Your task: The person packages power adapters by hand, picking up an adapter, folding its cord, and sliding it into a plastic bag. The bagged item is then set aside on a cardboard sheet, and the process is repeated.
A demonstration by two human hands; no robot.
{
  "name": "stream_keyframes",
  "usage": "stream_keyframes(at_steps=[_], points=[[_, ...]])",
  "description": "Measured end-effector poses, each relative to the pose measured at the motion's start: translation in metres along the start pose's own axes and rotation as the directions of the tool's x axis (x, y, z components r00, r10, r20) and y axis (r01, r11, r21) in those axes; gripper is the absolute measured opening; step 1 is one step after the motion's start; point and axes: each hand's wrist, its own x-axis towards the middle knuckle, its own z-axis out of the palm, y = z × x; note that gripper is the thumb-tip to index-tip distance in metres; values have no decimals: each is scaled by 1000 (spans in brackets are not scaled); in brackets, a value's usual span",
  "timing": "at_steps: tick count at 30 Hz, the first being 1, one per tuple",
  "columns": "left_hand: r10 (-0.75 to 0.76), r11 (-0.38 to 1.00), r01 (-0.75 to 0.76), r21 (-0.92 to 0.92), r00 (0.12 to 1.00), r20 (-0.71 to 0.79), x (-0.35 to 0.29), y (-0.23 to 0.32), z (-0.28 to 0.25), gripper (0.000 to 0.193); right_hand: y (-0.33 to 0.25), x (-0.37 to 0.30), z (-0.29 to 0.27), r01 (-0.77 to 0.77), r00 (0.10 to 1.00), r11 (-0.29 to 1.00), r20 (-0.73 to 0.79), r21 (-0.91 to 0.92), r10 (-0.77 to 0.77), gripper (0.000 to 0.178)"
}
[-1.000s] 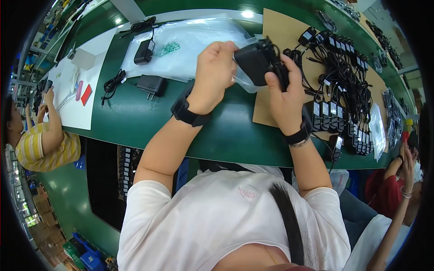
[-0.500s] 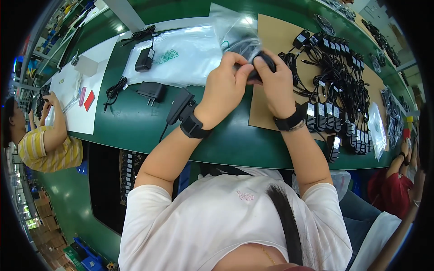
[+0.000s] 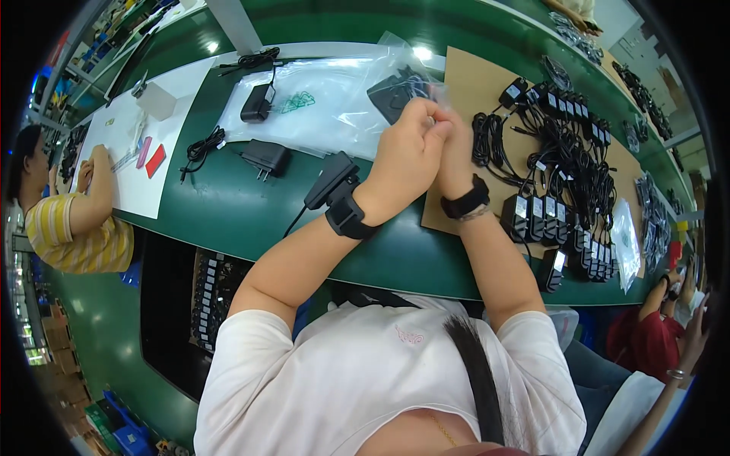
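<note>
A clear plastic bag (image 3: 390, 52) with a black power adapter (image 3: 393, 93) and its cord inside lies over the far middle of the bench. My left hand (image 3: 411, 144) is closed, pinching the near end of this bag between thumb and fingers. Close against it, my right hand (image 3: 455, 152) is closed at the same end; its fingertips are partly hidden and blurred. Under the bag spreads a stack of flat clear bags (image 3: 334, 91) with green print. One loose adapter (image 3: 257, 102) rests on that stack, and another adapter (image 3: 266, 158) sits on the green bench nearer me.
Rows of black adapters (image 3: 536, 219) with tangled cords cover a cardboard sheet (image 3: 441, 205) on the right. A coiled cable (image 3: 201, 152) lies to the left. Beyond it, a person in a striped shirt (image 3: 80, 232) works at a white sheet (image 3: 144, 194). Another person sits at far right.
The adapter and cord sit deeper in the bag, beyond my fingers. My hands have come together at its near end, and the view has shifted slightly.
</note>
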Motion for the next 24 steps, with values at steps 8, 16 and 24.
stream_keyframes(at_steps=[8, 16, 24], points=[[-99, 970, 129, 205, 984, -152, 10, 19, -35, 34, -3, 35, -26, -325, 851, 462, 41, 825, 524, 27], [-281, 811, 306, -500, 951, 125, 50, -32, -56, 49, -28, 23, 0, -476, 833, 435, 233, 764, 502, 25], [143, 921, -111, 374, 988, -57, 4, -40, -13, 31, -5, 31, 21, -315, 836, 663, -133, 679, 533, 26]])
